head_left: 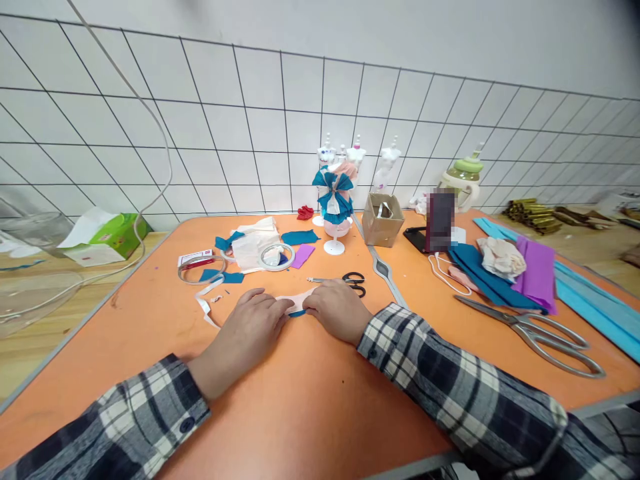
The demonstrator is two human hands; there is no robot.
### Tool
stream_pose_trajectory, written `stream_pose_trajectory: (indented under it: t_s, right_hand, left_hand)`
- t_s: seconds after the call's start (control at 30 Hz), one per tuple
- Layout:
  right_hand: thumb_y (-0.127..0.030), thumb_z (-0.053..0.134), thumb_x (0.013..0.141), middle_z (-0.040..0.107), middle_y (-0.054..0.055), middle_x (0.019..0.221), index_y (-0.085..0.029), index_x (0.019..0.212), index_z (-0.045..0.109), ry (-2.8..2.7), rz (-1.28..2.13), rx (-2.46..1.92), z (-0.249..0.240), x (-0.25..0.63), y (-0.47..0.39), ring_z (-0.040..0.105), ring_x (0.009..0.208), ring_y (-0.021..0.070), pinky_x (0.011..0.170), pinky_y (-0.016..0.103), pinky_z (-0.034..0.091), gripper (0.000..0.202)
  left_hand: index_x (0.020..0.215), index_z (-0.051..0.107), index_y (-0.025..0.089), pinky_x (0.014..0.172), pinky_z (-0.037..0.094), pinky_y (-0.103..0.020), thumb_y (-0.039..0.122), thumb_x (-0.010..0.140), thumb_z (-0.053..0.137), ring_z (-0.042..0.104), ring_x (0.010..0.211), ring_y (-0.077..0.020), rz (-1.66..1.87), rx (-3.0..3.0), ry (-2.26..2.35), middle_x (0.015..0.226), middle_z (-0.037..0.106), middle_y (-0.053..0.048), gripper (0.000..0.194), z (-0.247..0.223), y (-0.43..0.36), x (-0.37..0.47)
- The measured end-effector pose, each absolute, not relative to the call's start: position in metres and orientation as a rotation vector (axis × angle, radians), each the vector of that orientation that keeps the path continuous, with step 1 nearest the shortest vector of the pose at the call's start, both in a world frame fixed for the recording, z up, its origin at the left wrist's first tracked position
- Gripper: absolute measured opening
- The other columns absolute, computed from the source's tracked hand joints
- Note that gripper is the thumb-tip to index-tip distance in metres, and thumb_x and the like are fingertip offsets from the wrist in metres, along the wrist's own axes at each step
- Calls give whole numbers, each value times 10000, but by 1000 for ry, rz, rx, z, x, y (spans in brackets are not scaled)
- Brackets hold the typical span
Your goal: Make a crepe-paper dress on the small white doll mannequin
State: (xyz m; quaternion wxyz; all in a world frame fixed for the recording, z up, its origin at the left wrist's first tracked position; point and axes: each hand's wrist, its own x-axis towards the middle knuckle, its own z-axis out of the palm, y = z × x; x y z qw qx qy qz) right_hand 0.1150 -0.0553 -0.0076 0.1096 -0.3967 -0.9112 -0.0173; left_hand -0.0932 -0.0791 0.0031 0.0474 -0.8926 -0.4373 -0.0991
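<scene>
While left hand (259, 320) holds pink strip (298, 299), right hand (336, 307) does too

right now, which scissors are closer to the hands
The black-handled scissors, lying just beyond the right hand. The other pair, the larger all-metal scissors, lies farther off to the right.

Pink fabric (296, 301) with ends hidden under the hands (257, 317) (336, 303), phone screen (440, 220) blurred
</scene>
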Motion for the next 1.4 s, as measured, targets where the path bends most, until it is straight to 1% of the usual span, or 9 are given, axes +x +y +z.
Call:
stream_pose_trajectory:
  t_s: [0.2,0.33,0.57,0.73,0.9,1.07,1.17,1.3,1.4]
  right_hand:
    - [-282,581,945,697,46,854,-221,943,729,-2622,14,-1233,-8,112,-56,568,867,208,736,321,345,161]
    - [-279,584,943,678,54,859,-228,910,752,-2622,40,-1249,-8,112,-56,558,887,209,749,312,361,178]
    - [-278,563,951,687,47,850,-235,960,728,-2626,15,-1265,-10,112,-57,595,832,196,701,300,369,171]
    - [-289,569,948,692,48,863,-234,972,727,-2628,10,-1280,-11,112,-57,609,845,199,699,299,372,169]
    - [-274,568,948,682,43,872,-224,920,724,-2621,3,-1252,-11,112,-57,590,885,201,721,305,359,166]
    - [-294,570,952,693,30,848,-232,905,711,-2643,-33,-1260,-4,111,-60,592,849,199,721,325,322,162]
    - [-303,575,950,706,35,863,-232,923,706,-2632,-44,-1305,-1,111,-61,600,855,201,728,328,308,152]
    - [-312,562,959,708,49,870,-222,921,716,-2650,-28,-1311,0,111,-61,595,887,203,741,326,310,182]
    - [-309,563,958,692,44,867,-230,922,722,-2637,0,-1307,-1,111,-61,579,897,198,748,323,322,182]
  left_hand:
    - [817,712,187,809,450,-393,126,902,554,620,845,-242,-235,-2747,-1332,804,692,-59,189,0,-76,-92]
    - [800,688,157,791,465,-362,102,901,537,609,892,-242,-249,-2753,-1269,872,681,-88,189,-2,-74,-92]
    - [837,701,191,900,412,-447,60,858,560,650,809,-230,-201,-2744,-1274,800,721,-30,194,4,-76,-92]
    - [1014,713,182,832,439,-401,118,908,552,652,829,-236,-307,-2765,-1271,836,736,-54,203,-2,-73,-97]
    - [873,732,182,778,448,-387,104,891,567,637,822,-240,-220,-2762,-1278,813,717,-53,184,-1,-71,-96]
    - [839,728,183,800,456,-387,116,898,555,626,903,-257,-216,-2761,-1217,861,727,-63,195,5,-73,-94]
    - [884,729,191,808,452,-405,125,903,553,638,861,-252,-236,-2763,-1258,813,727,-54,189,1,-73,-96]
    - [1089,708,199,839,453,-414,190,957,504,649,896,-251,-325,-2764,-1313,886,736,-80,243,-5,-70,-99]
    - [1027,726,209,830,452,-413,163,939,511,639,911,-256,-272,-2775,-1314,883,725,-78,237,-4,-69,-98]
